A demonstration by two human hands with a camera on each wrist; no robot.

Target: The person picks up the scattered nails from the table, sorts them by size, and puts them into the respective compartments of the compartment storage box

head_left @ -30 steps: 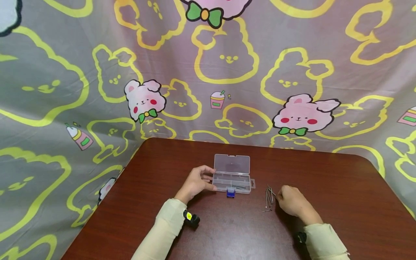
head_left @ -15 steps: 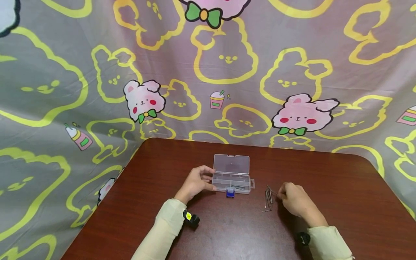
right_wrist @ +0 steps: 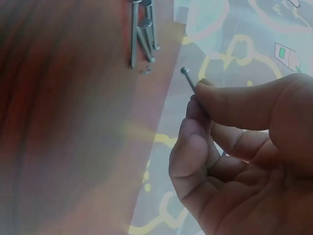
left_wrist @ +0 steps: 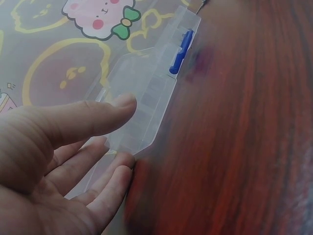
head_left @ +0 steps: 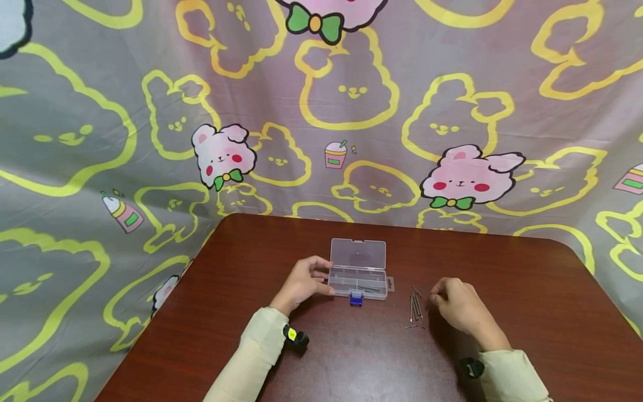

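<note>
A: Why is the left hand (head_left: pixel 300 282) at that end of the box (head_left: pixel 344 293)?

B: To steady it, I'd guess; the clear plastic looks light. Thumb and fingers are spread apart, at the front and back corners of its left end.

A: And the right hand (head_left: pixel 459 304)?

B: Its thumb and fingers are clamped on what looks like a nail (right_wrist: pixel 190 81), head poking out past the tips. A pinch suits something so slim.

A: Where on the table (head_left: pixel 281 240) is it all?

B: The box sits towards the far edge, slightly nearer the left edge than the right. Its lid (head_left: pixel 358 254) tips back towards the far edge, presumably to bare the compartments. The loose nails (head_left: pixel 415 307) lie between box and right hand, handy for both.

A: Anything inside?

B: Thin metal pieces (head_left: pixel 369 289) in the front right compartment, lying lengthwise, probably because they fit best that way.
</note>
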